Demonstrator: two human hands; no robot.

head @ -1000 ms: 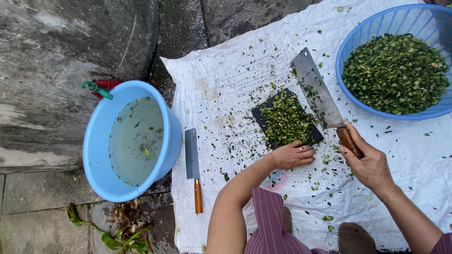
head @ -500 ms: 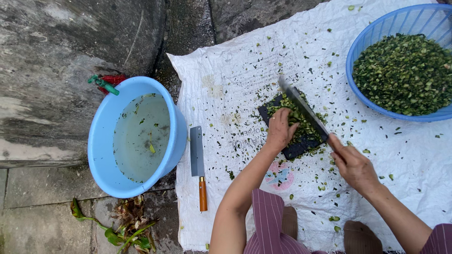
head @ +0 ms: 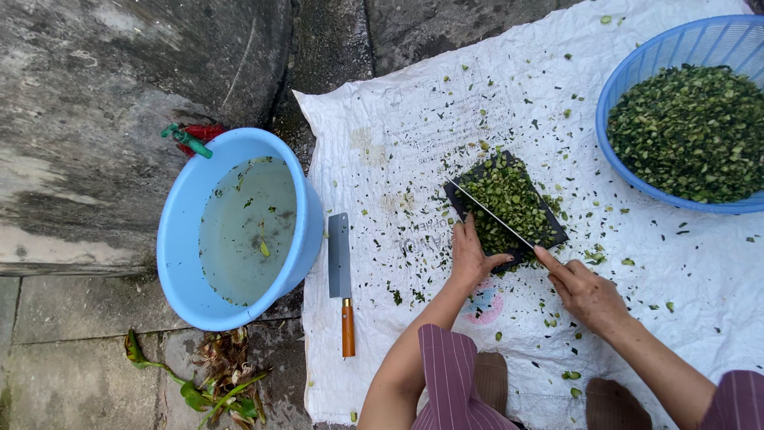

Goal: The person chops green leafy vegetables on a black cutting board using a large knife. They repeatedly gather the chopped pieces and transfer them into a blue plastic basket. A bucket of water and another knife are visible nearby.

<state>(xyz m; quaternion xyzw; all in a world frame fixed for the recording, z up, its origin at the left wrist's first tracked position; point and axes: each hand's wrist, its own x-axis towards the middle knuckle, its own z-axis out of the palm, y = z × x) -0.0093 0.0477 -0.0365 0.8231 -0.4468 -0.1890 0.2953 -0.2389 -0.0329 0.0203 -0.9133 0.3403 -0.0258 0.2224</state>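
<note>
A pile of chopped green leaves (head: 509, 195) lies on a small dark cutting board (head: 554, 231) set on a white sheet (head: 398, 143). My right hand (head: 585, 291) grips a cleaver (head: 489, 211), seen edge-on, its blade down across the pile. My left hand (head: 469, 259) rests flat at the board's near left edge, touching the greens beside the blade.
A blue mesh basket (head: 637, 72) full of chopped greens stands at the upper right. A second cleaver with a wooden handle (head: 342, 275) lies on the sheet's left edge. A blue basin of water (head: 183, 239) sits on stone paving, with plant scraps (head: 215, 382) below.
The cleaver was raised over the board a second ago; it has come down edge-on into the greens. My left hand moved from the board's near right edge to its left side.
</note>
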